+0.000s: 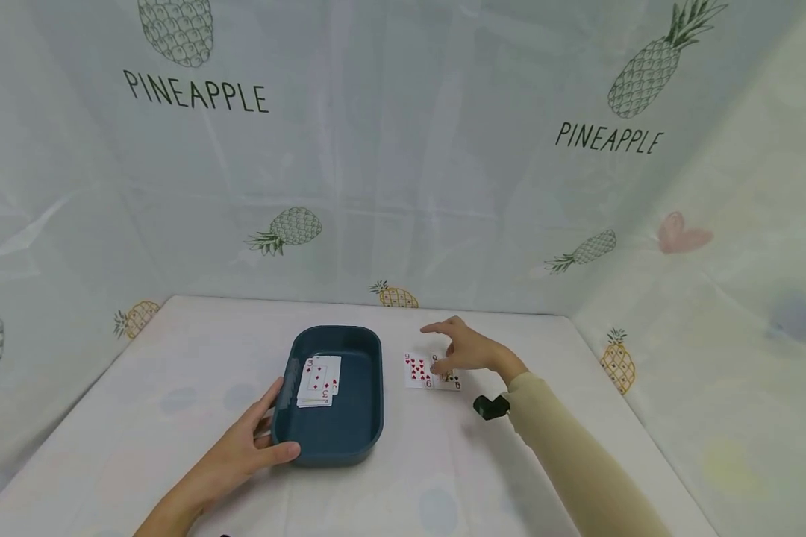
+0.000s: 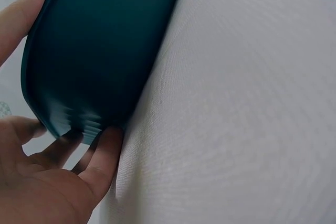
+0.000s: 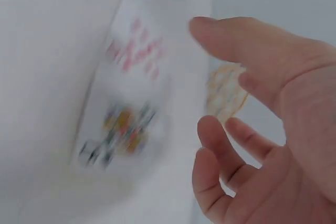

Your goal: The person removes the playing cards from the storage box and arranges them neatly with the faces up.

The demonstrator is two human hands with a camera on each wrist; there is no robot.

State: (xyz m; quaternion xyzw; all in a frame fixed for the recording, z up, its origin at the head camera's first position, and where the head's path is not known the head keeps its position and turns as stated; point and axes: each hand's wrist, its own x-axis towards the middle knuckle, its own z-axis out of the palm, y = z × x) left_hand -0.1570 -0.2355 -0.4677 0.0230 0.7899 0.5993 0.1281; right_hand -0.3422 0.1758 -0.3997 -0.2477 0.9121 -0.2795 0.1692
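Observation:
A dark blue tray [image 1: 369,447] with raised walls stands on the white tabletop. Inside it lies a small pile of playing cards [image 1: 319,377], a three of diamonds on top. My left hand [image 1: 245,444] holds the tray at its near left corner, thumb and fingers spread around the outer wall [image 2: 100,51]. Just right of the tray two more cards lie face up side by side: a red hearts card [image 1: 416,371] and a picture card [image 3: 123,129]. Over them hovers my right hand [image 1: 466,347], thumb and fingers apart with nothing between them; it partly covers the picture card in the head view.
A black wrist strap piece [image 1: 492,407] hangs below the right sleeve [image 1: 571,455]. Behind the table [image 1: 403,500] rises a pale cloth [image 1: 403,149] printed with pineapples, with more cloth along both sides.

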